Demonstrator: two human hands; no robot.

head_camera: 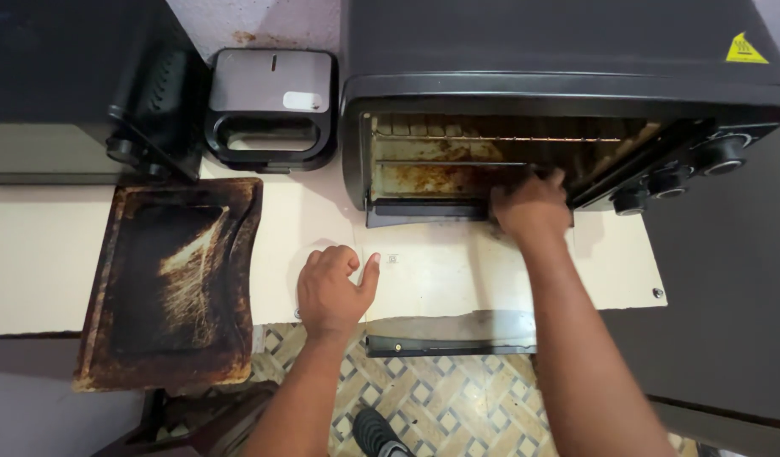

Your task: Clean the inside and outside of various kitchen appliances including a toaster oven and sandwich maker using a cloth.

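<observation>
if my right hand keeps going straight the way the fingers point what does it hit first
The right hand points into the open toaster oven, fingers at its front edge. Going straight in, it would likely first meet the wire rack or the stained oven floor beneath; depth is unclear, so which comes first is uncertain.

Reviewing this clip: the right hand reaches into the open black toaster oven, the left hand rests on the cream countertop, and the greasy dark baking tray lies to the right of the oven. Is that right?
Not quite. In the head view the greasy dark baking tray lies to the left of the open black toaster oven, overhanging the cream countertop. The rest holds: the right hand reaches into the oven, and the left hand rests on the countertop.
</observation>
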